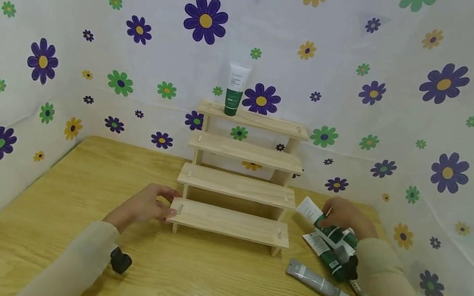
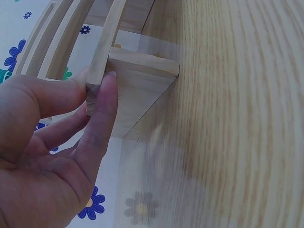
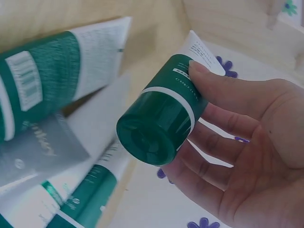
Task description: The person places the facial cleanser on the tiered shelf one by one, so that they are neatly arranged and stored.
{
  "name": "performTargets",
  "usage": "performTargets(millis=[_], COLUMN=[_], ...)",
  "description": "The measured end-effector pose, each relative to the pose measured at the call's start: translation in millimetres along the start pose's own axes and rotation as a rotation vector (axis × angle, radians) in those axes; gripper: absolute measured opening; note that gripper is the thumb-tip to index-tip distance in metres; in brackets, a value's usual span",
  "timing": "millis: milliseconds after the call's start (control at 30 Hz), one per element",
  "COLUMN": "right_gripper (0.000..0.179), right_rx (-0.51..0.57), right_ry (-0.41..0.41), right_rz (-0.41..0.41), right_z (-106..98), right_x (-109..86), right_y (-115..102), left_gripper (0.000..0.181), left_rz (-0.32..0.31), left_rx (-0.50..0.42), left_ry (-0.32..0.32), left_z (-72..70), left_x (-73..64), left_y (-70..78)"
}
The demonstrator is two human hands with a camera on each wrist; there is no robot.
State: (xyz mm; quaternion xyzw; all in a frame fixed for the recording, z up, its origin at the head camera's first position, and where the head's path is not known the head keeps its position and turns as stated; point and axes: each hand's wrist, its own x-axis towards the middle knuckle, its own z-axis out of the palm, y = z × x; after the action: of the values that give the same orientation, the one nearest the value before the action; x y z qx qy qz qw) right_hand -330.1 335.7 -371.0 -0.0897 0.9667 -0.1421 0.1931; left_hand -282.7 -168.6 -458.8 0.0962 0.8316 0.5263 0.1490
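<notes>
A four-tier wooden display rack (image 1: 228, 221) stands on the table. My left hand (image 1: 148, 206) pinches the left end of its lowest shelf (image 2: 105, 52) between thumb and fingers. On the right, my right hand (image 1: 344, 215) grips a green and white squeeze tube (image 3: 164, 114), thumb on one side and fingers on the other. That tube is tilted over a loose pile, its green cap toward the right wrist camera. In the pile lie more green and white tubes (image 3: 47, 71) and a grey tube (image 3: 38, 154). One green and white tube (image 1: 235, 89) stands upright on the top shelf, left of centre.
A silver-grey tube (image 1: 318, 283) with a pale cap lies in front of the pile. Beside it, a slim pale tube (image 1: 360, 295) shows partly under the right forearm. White flower-printed sheeting (image 1: 138, 114) encloses the wooden table (image 1: 195, 278) at the back and both sides.
</notes>
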Motion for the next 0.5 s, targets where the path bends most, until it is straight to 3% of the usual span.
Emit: performTargets(millis=[500], right_gripper=[0.046], right_rx=[0.06], right_ry=[0.158], right_rz=[-0.065], right_z=[-39], right_x=[-6.8], right_y=[-10], left_gripper=[0.051], left_rz=[-0.016], left_rx=[0.02], left_ry=[-0.002], left_z=[-1.5], left_x=[0.9], left_y=[1.3])
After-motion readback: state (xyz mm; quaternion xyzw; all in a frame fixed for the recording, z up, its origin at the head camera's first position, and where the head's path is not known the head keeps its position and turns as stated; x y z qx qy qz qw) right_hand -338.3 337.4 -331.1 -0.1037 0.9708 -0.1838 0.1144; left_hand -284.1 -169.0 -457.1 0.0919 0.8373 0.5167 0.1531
